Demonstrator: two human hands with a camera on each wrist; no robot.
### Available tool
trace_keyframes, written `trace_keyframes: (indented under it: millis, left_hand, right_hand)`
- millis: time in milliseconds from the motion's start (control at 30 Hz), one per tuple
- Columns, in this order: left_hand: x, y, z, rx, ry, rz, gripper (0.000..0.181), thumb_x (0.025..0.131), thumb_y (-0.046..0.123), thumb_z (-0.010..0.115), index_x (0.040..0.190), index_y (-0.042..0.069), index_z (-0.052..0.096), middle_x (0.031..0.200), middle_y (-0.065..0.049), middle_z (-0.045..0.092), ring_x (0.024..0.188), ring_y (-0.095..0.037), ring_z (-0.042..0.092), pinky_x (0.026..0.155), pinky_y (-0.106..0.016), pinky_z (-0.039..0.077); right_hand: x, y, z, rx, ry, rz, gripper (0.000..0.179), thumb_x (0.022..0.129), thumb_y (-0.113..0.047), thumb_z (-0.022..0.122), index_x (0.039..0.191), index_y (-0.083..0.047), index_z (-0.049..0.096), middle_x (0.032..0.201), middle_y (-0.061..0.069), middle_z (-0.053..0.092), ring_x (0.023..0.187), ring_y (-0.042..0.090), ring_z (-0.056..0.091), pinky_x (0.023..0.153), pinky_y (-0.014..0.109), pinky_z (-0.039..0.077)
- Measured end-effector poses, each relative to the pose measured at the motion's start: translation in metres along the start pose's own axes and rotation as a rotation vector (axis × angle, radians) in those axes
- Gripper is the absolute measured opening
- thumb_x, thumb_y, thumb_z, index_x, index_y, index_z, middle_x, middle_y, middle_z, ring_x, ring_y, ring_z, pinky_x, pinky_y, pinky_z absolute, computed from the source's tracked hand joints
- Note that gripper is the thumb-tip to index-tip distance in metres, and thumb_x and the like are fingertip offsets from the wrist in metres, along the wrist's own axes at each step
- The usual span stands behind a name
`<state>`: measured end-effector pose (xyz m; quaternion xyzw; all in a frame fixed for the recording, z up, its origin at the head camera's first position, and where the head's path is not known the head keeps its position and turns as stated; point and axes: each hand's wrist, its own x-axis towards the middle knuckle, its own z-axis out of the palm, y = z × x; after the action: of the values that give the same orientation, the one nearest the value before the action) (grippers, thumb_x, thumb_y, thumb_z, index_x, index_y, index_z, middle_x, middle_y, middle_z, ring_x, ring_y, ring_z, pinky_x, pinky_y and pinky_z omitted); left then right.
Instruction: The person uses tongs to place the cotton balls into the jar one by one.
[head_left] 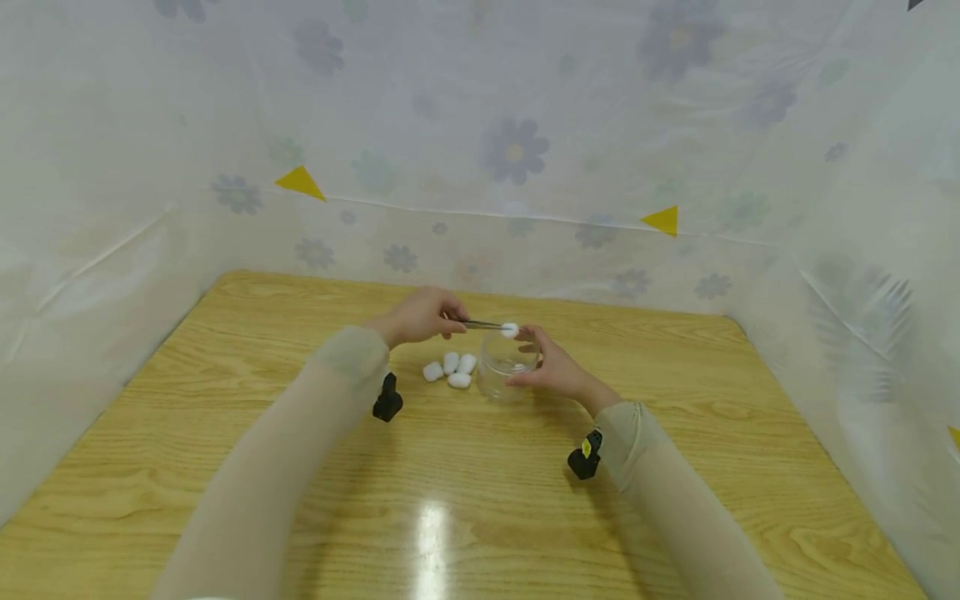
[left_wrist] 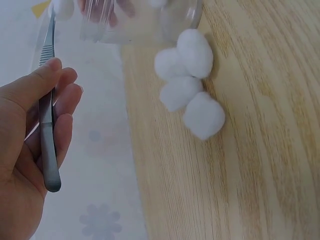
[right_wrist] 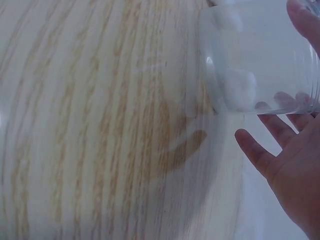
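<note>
Left hand (head_left: 423,318): I see it pinching slim grey metal tweezers (left_wrist: 49,145).
Tweezer tips: grip one fluffy white cotton ball (head_left: 509,331) above the mouth of a round transparent jar (head_left: 493,377).
Right hand (head_left: 557,368): thumb and fingers curved round the jar's right side.
Loose cotton balls (head_left: 451,362): four, clustered just left of the jar.
Yellow-brown wood-grain surface (head_left: 510,500): wide room toward both side edges; far edge beyond the hands.

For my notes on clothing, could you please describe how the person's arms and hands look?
The left sleeve and right sleeve are pale beige; the right cuff looks gathered. The left hand and right hand wear no gloves. Each wrist has a black device; the right one shows a yellow mark.
</note>
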<state>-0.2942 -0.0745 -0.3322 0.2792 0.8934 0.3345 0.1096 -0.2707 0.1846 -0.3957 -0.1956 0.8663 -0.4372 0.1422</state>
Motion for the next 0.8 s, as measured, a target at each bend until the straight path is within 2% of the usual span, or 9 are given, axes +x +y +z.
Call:
trace_keyframes:
  millis: [400,667,800]
  left_hand:
    - [0.0,-0.001,0.002,0.042,-0.009,0.015,0.02,0.092,0.017,0.061,0.108,0.006,0.067,0.103,-0.01,0.069,0.077,-0.015,0.066,0.078,-0.033,0.054]
    - [0.002,0.0,0.003,-0.001,-0.026,0.005,0.026,0.09,0.015,0.063,0.113,0.003,0.065,0.104,-0.012,0.069,0.082,-0.019,0.067,0.079,-0.033,0.054]
    - [0.001,0.001,0.003,-0.016,-0.03,0.005,0.027,0.09,0.015,0.063,0.114,0.001,0.065,0.104,-0.012,0.069,0.086,-0.023,0.067,0.079,-0.033,0.054]
  right_hand:
    - [0.0,0.0,0.0,0.005,-0.011,0.017,0.092,0.082,-0.022,0.073,0.148,-0.004,0.012,0.149,0.015,0.027,0.134,0.036,0.034,0.102,0.053,0.037]
    - [-0.001,-0.002,0.0,0.007,-0.008,-0.003,0.087,0.082,-0.021,0.073,0.146,-0.006,0.017,0.149,0.016,0.028,0.134,0.037,0.034,0.103,0.054,0.035]
    - [-0.009,-0.021,-0.002,0.014,-0.023,0.006,0.085,0.084,-0.016,0.071,0.146,-0.002,0.016,0.149,0.019,0.029,0.134,0.039,0.033,0.104,0.055,0.034]
